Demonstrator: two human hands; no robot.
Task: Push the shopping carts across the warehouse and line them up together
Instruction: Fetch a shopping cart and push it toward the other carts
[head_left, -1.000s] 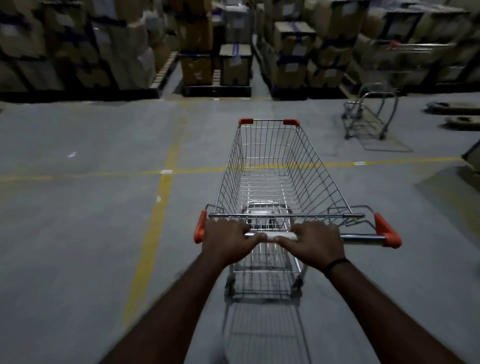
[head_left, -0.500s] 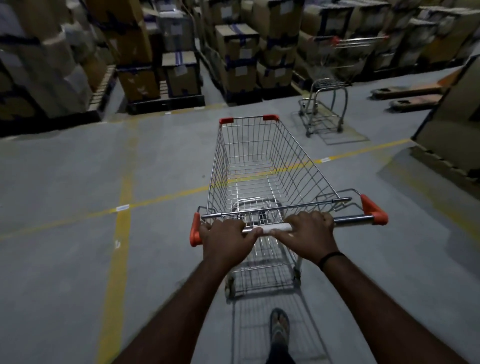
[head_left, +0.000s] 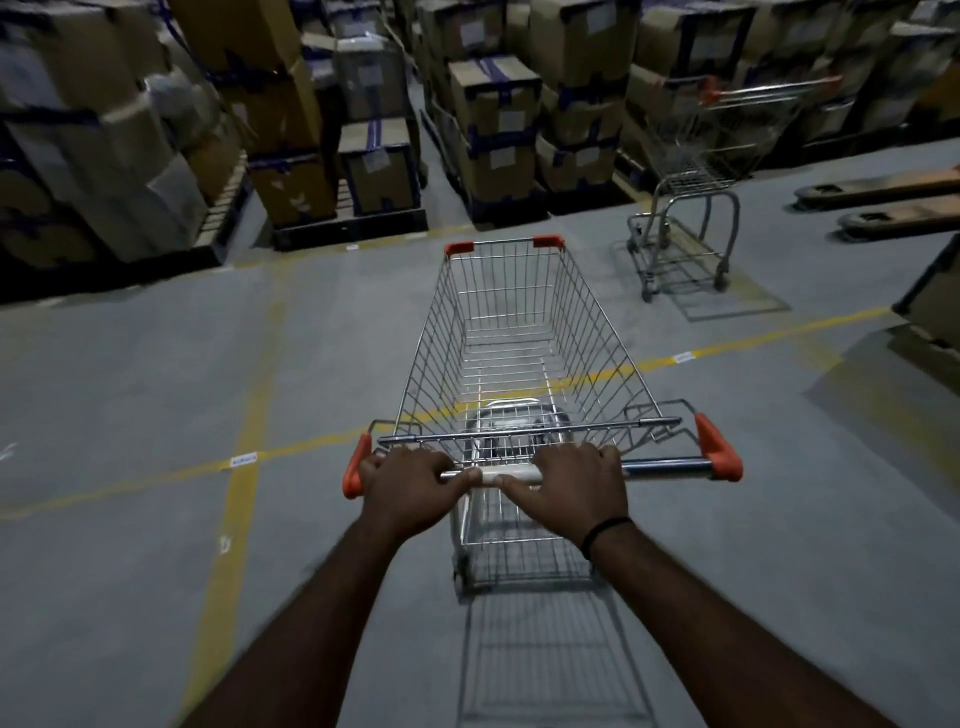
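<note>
Two bare arms reach out from the near edge to a shopping cart that stands in the middle of the gray floor. The left hand is curled tight around the handle bar, close to the orange cap at the bar's left end. The right hand is also wrapped around the bar, near its middle, and a thin black band goes around that wrist. The two hands sit close together, with a short pale bit of the bar showing between them. The right part of the bar is bare, all the way to its orange end cap. The cart's wire basket is empty and points away, toward the far stacks of boxes. Its far rim has two small orange corners. A second shopping cart stands far off to the right, well apart from the first one, just in front of the boxes. Yellow lines cross on the floor, and one runs under the near cart. Tall piles of brown cardboard boxes on pallets fill the far side, with a thin aisle between them. Two long flat forks of a pallet jack lie on the floor at the far right.
</note>
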